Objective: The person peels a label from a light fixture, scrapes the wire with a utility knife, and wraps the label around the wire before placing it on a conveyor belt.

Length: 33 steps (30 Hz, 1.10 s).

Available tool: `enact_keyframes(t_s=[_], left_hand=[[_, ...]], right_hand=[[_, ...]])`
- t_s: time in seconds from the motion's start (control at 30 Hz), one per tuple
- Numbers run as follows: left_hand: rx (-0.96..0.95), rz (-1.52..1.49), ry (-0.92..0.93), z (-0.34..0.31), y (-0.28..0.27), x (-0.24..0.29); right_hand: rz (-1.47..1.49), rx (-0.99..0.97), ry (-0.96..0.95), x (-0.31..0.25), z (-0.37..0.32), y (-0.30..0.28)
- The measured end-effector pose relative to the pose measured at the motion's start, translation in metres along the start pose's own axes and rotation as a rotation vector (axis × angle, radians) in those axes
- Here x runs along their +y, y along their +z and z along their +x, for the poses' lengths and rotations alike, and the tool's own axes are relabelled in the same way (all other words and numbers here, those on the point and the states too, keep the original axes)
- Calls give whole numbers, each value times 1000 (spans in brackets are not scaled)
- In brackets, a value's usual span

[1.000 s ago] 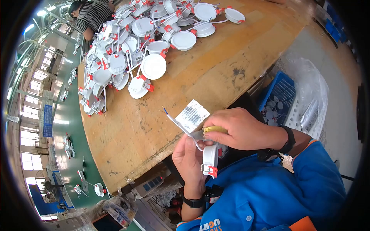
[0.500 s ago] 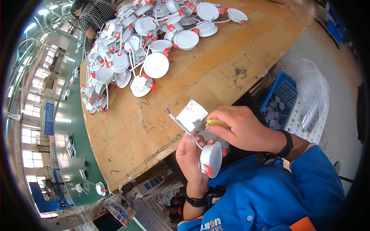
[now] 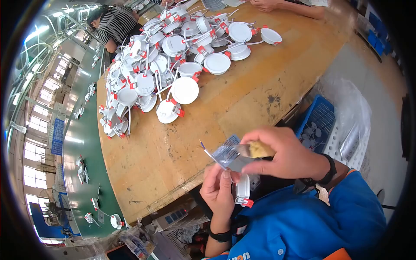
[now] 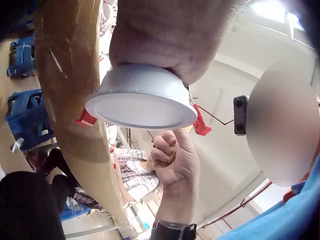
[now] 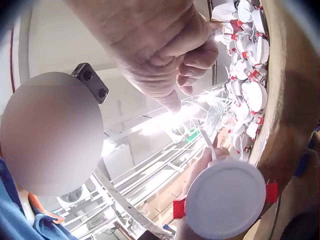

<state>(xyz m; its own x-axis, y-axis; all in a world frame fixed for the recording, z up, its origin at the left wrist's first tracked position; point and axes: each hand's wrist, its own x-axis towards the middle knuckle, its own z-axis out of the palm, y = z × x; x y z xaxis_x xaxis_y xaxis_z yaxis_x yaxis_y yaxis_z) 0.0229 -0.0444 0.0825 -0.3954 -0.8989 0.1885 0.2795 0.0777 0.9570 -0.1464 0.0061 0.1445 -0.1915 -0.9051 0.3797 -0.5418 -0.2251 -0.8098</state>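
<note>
In the head view my left hand (image 3: 218, 190) pinches the white cable (image 3: 209, 154) of a round white lamp (image 3: 243, 189) with red clips. The lamp hangs edge-on beside the palm; in the right wrist view its white face (image 5: 225, 200) shows. My right hand (image 3: 286, 151) grips a blurred yellow handle (image 3: 261, 149) with a short metal blade, close above the cable. A printed label sheet (image 3: 227, 148) lies or hovers between cable and blade; which one I cannot tell. Below the blade is a grey patch, too blurred to name. Bare wires stick out of the cable's end.
A heap of white lamps (image 3: 185, 90) covers the table's far left part. Left of the wooden table (image 3: 156, 173) runs a green belt (image 3: 93, 182) with several lamps. A blue basket (image 3: 320, 115) stands at the right. Other people sit at the far side.
My right hand has risen a little and moved right with the yellow handle. The lamp has turned from face-on to edge-on. The label looks tilted and darker. The head view has shifted, showing another person's arms.
</note>
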Motion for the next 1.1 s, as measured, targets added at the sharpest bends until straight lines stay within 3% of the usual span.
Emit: enact_keyframes(t_s=[0.07, 0.23, 0.37, 0.53, 0.6, 0.7, 0.8, 0.93, 1.03, 1.1], left_hand=[[-107, -22, -9, 1, -10, 4], [-304, -34, -156, -9, -33, 9], [-299, -128, -161, -22, -38, -1], [-175, -1, -175, -36, -35, -20], [-231, 26, -119, -40, -40, -27], [-226, 25, -109, -46, -44, -31], [-223, 0, -152, -51, -45, -31], [-258, -1, -226, -59, -43, -34], [-295, -31, -280, -66, -43, -38], [-304, -45, -307, -69, -42, -39]], right_hand=[[-36, 39, -19, 4, 7, -5], [-3, -344, 28, 18, 16, -8], [27, -478, 99, 22, 9, 1], [52, -552, 125, 27, -12, 11], [48, -590, 135, 26, -17, 9], [227, -646, 332, 19, -16, -1], [204, -728, 413, 11, -14, -10], [134, -764, 66, 23, -29, -5], [-101, -958, 309, 14, -23, -10], [-78, -957, 261, 18, -27, -7]])
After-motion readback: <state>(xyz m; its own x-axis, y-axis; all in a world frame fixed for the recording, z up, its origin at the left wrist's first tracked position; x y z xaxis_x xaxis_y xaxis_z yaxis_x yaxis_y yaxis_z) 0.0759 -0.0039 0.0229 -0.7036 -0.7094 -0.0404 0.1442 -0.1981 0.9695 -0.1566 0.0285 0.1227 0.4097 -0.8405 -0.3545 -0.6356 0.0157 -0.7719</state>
